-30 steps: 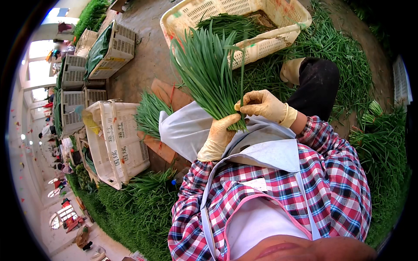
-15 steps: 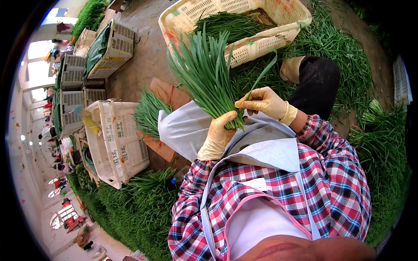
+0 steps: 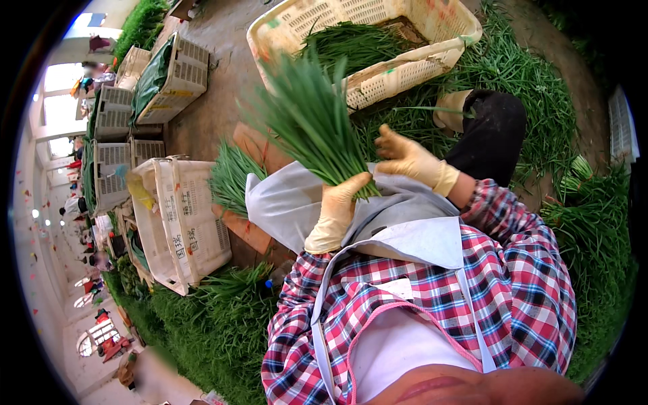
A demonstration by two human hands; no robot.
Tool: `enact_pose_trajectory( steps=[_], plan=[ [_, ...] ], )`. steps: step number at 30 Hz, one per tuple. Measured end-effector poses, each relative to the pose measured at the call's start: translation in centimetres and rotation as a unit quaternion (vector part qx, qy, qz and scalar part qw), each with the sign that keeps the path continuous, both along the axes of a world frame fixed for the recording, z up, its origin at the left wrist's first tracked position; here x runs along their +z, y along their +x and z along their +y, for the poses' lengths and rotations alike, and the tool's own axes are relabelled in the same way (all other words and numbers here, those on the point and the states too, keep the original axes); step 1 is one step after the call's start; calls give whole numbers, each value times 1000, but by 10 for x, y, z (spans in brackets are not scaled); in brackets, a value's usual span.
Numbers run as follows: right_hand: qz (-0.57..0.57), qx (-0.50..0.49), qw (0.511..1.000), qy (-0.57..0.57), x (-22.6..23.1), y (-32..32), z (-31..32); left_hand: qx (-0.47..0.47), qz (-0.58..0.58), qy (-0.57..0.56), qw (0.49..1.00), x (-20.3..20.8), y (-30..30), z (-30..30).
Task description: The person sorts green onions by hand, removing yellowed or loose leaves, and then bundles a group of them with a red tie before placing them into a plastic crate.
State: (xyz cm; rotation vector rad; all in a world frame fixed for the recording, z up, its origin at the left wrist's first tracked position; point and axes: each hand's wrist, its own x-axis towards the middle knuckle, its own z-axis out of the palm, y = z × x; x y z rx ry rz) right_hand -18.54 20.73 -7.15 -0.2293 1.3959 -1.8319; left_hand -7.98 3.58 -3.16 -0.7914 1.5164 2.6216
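My left hand [image 3: 335, 210], in a pale rubber glove, is closed round the stem ends of a bunch of garlic chives [image 3: 316, 128]. The bunch slants up and to the left above my lap, its leaf tips smeared by motion. Just right of the stems, my gloved right hand [image 3: 410, 160] has its fingers apart and nothing in them. Beyond that hand, a single long leaf [image 3: 422, 109] lies across or hangs over the loose greens; I cannot tell which. A grey apron [image 3: 283, 202] covers my lap beneath the bunch.
A cream plastic crate [image 3: 398, 79] holding more chives stands ahead. Another bunch [image 3: 235, 177] lies on brown cardboard [image 3: 251, 233] at the left, beside an upright white crate [image 3: 192, 216]. Loose leaves [image 3: 533, 101] cover the floor at right. Stacked crates [image 3: 177, 77] stand far left.
My right hand has opened and let go of a long leaf, which is now farther off, near the boot. The bunch has tilted slightly left in my left hand.
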Motion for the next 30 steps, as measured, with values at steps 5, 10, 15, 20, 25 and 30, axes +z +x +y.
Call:
enact_pose_trajectory(
  steps=[5,10,15,20,25,30],
  plan=[
    [71,43,993,-90,53,5,-36,-113,23,-76,990,4,10,-4],
    [50,22,989,-136,51,6,-32,-109,33,73,991,27,9,-4],
    [38,61,983,-167,47,-3,-28,-128,25,54,990,23,9,-2],
    [-12,173,967,-185,22,-13,-24,-186,-16,-69,980,19,8,6],
    [-172,268,872,-371,35,-10,-30,-253,-66,10,965,37,11,21],
    [-240,249,886,-309,35,-11,-32,-217,-81,116,966,37,10,28]
  ],
)
